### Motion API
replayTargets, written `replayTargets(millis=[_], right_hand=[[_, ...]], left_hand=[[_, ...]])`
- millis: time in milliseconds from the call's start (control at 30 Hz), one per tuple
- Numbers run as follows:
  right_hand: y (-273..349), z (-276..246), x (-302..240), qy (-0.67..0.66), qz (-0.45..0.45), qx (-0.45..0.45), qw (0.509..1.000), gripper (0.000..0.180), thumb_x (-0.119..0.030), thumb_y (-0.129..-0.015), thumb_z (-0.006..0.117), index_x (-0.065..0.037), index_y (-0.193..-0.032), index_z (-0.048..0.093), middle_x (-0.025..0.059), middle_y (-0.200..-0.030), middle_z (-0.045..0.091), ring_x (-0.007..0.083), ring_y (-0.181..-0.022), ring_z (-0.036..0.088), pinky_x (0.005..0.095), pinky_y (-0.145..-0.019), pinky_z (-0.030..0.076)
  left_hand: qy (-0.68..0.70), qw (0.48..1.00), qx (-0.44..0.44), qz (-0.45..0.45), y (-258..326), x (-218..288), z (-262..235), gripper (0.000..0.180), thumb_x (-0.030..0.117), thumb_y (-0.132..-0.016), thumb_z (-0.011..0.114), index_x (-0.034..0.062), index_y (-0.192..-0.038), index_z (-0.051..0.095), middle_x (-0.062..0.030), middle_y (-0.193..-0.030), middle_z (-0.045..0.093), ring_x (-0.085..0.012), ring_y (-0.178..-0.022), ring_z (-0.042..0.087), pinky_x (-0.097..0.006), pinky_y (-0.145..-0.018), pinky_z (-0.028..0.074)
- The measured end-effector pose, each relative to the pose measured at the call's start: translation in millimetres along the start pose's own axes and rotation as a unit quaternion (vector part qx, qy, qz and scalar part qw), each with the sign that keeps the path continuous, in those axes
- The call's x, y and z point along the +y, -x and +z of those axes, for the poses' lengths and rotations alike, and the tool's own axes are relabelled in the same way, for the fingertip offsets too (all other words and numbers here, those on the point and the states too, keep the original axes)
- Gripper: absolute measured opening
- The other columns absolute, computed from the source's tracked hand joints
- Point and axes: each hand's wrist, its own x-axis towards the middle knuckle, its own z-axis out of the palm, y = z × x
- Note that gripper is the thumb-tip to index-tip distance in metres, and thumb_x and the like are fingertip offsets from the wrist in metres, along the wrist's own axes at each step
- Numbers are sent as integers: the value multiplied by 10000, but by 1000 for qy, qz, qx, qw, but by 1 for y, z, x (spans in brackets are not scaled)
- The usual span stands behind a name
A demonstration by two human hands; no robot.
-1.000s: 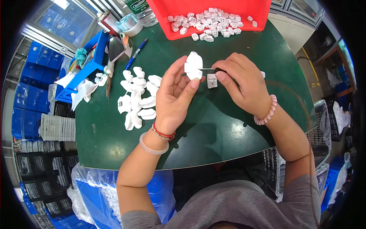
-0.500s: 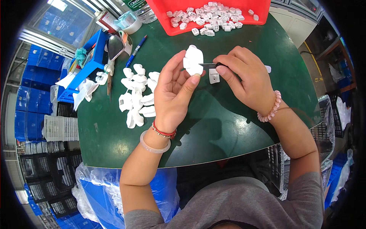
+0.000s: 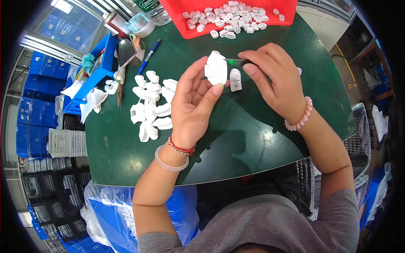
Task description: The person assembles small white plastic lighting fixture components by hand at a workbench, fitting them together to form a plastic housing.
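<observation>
Between the thumb and fingers of my left hand (image 3: 192, 99) is a white plastic part (image 3: 216, 68), held upright above the table. My right hand (image 3: 272, 78) grips the dark handle of a thin-bladed tool (image 3: 237, 60), its shaft pointing left. The blade's tip is at the part's right edge; whether it touches cannot be made out. Just right of the held part, a small white piece with a hole (image 3: 235, 80) lies on the green table (image 3: 253, 147). Left of my left hand lies a loose pile of white plastic parts (image 3: 150, 107).
At the far side stands a red bin (image 3: 181, 25) with many small white pieces. A blue pen (image 3: 149, 57), a pointed metal tool (image 3: 120, 95) and a blue holder (image 3: 95, 80) occupy the left side. Behind the pen are a tape roll (image 3: 145, 29) and a clear bottle (image 3: 159, 16).
The tool in my right hand has moved up along the white part's right edge. My right hand has risen slightly, showing more of the small piece on the table.
</observation>
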Motion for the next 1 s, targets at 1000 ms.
replayTargets(millis=[1000], right_hand=[[20, 17, 4, -454, 355, -208, 790, 205, -157, -867, 595, 5, -991, 593, 28, -927, 584, 79, -824, 513, 247, -756, 438]], left_hand=[[-113, 989, -56, -84, -2, -17, -9, 451, -25, -839, 559, 66, -1271, 464, -53, -1115, 509, -127, -976, 533, -244, -854, 448]])
